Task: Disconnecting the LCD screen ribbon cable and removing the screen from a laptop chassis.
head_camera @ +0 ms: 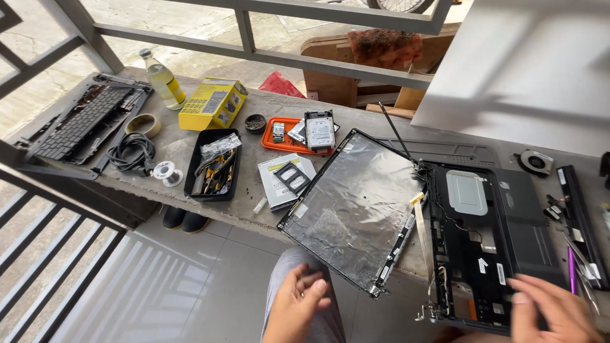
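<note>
Fingers: left hand (pixel 298 298) loosely curled, empty, over lap; right hand (pixel 549 311) spread, blurred, at laptop base (pixel 489 241); lid panel (pixel 356 209) beside, on tabletop (pixel 248 197).

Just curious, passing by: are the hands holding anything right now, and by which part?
Nothing is held. The left hand hangs empty over the lap; the blurred right hand hovers at the front edge of the black opened laptop base.

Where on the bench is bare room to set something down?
Bare concrete shows between the yellow box and orange tray, and in front of the black tray. The right end is crowded around the laptop base.
</note>
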